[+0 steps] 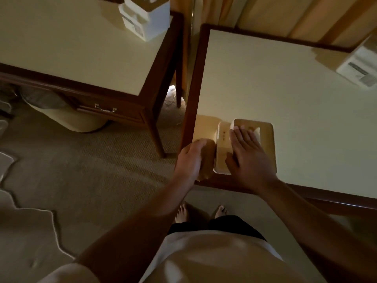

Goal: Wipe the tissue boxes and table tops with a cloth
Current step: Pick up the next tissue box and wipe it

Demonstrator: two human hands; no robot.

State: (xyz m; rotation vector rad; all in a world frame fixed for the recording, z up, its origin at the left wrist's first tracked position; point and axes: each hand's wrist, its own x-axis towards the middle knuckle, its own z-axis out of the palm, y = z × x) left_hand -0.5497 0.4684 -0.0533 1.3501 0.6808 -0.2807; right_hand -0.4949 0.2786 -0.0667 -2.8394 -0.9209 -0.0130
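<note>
Brown soft cloth [209,153] gripped in left hand [190,160] against tissue box [265,146], likely light and skiddy, pinned from above by flat right hand [246,156].

on the right table [265,78] the near tissue box [266,144] stands at 7 o'clock, the cloth [209,152] just beside it at 9 o'clock, a second box [361,64] at 2 o'clock. the left table [71,48] bears a third box [146,19].

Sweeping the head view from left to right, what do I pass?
cream bin → drawer handle → tissue box on the left table → left hand gripping the cloth → near tissue box under the right hand → far-right tissue box
</note>
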